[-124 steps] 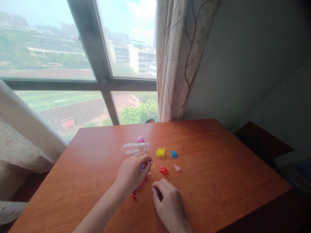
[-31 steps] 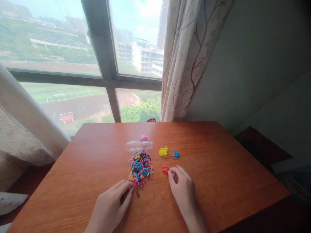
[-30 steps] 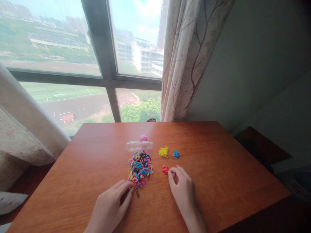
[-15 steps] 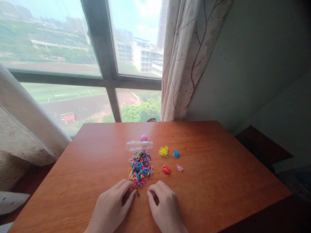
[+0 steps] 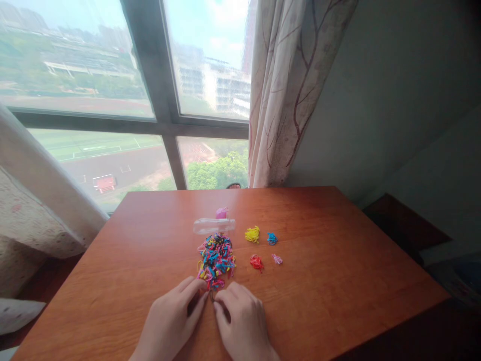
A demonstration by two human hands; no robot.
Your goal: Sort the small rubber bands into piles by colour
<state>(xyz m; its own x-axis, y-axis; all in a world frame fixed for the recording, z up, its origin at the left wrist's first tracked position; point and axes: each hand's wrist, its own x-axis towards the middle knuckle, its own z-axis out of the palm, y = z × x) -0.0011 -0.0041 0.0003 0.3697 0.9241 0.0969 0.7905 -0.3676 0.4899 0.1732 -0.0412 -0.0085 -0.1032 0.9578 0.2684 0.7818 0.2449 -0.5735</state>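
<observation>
A heap of small mixed-colour rubber bands (image 5: 216,256) lies on the wooden table (image 5: 338,260). To its right sit little sorted clumps: yellow (image 5: 252,234), blue (image 5: 271,238), red (image 5: 256,262) and pink (image 5: 277,259). My left hand (image 5: 171,321) rests flat on the table, its fingertips at the heap's near edge, holding nothing. My right hand (image 5: 240,323) is beside it, fingers curled in at the heap's near edge; what they pinch is hidden. A clear small bottle (image 5: 213,225) lies on its side behind the heap, with a pink cap (image 5: 221,213) just beyond.
A window spans the back, with a patterned curtain (image 5: 285,90) at the right and another curtain (image 5: 33,215) at the left. A dark low piece of furniture (image 5: 406,225) stands off the table's right edge.
My right hand drew back from the red and pink clumps and slid left to the heap's near edge, closing up beside my left hand. The left hand stayed put.
</observation>
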